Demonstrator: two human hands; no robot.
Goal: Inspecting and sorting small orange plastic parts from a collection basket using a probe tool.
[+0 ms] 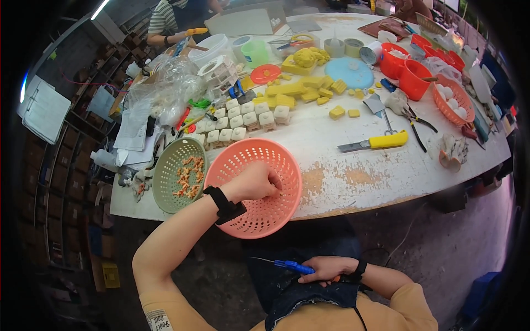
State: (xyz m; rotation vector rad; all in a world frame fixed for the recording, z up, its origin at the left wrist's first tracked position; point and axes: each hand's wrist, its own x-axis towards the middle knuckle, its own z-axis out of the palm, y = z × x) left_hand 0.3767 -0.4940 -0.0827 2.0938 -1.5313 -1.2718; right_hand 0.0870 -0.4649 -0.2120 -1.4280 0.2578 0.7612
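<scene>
My left hand (255, 182) reaches into the pink perforated basket (243, 153) at the table's front edge. Its fingers are pinched together near the basket's inner wall; whatever they hold is too small to make out. In front of my lap, below the table edge, my right hand (327, 269) is closed round a blue-handled tool with a thin pointed metal tip (292, 266). The tip points left. Beside the pink basket, on its left, a grey-green perforated basket (167, 160) contains several small orange pieces (190, 174).
Behind the baskets stand rows of small whitish blocks (236, 122) and yellow blocks (292, 90). A yellow-handled knife (386, 140), pliers (418, 121) and red containers (414, 79) lie to the right. Across the table is another person's gloved hand (196, 31).
</scene>
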